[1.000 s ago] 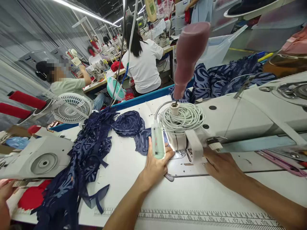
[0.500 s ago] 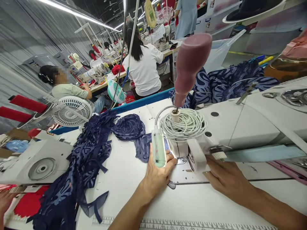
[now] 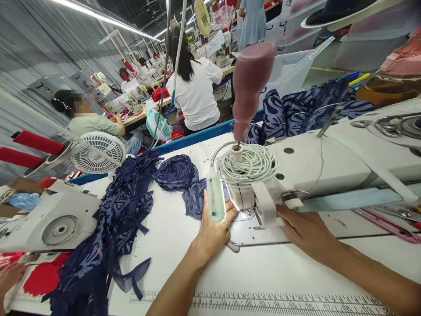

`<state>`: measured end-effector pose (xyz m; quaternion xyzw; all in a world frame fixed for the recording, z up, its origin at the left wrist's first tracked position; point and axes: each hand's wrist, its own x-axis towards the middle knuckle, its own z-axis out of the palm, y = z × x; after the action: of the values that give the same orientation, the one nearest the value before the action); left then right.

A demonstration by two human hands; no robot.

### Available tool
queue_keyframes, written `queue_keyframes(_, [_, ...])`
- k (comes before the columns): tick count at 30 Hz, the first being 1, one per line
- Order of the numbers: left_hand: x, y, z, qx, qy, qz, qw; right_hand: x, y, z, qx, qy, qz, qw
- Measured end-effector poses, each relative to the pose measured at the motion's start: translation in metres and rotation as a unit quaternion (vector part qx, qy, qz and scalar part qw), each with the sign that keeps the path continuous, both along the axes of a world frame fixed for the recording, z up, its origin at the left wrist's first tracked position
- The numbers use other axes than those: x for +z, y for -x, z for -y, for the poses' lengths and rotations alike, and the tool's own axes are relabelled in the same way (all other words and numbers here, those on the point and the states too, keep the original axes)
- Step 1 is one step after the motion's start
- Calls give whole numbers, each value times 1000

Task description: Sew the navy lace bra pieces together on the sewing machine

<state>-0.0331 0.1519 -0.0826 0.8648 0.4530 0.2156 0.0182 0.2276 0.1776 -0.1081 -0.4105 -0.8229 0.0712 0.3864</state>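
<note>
At the sewing machine (image 3: 245, 195), my left hand (image 3: 210, 232) rests on the bed beside the needle area, fingers curled around the edge of a navy patterned fabric piece (image 3: 194, 199). A pale green lamp (image 3: 216, 199) hides part of those fingers and of the cloth. On the other side of the machine head, my right hand (image 3: 307, 230) reaches in under the arm. Its fingertips are hidden, so what they touch does not show. Farther back, a rounded stack of navy fabric pieces (image 3: 176, 171) lies against the piece at my left hand.
A red-handled screwdriver (image 3: 251, 83) stands upright above coiled pale cord (image 3: 259, 164). Navy fabric strips (image 3: 115, 210) hang over the table's left side. A printed ruler (image 3: 263, 303) runs along the front. Pink scissors (image 3: 388, 226) lie right. Another person's hand (image 3: 11, 276) shows far left.
The view has shifted slightly, so the machine and screwdriver sit a little farther left and higher. Both hands stay at the machine in nearly the same pose.
</note>
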Motion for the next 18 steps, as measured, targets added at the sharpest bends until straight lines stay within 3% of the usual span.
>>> queue_keyframes(7, [10, -4, 3, 3, -17, 26, 1000, 18, 5, 1, 24, -43, -5, 999])
queue_keyframes(14, [4, -11, -2, 100, -32, -22, 994, 25, 10, 0, 47, -107, 19, 993])
queue_keyframes(18, [13, 2, 12, 139, -48, -19, 989, 23, 10, 2, 74, -165, 29, 983])
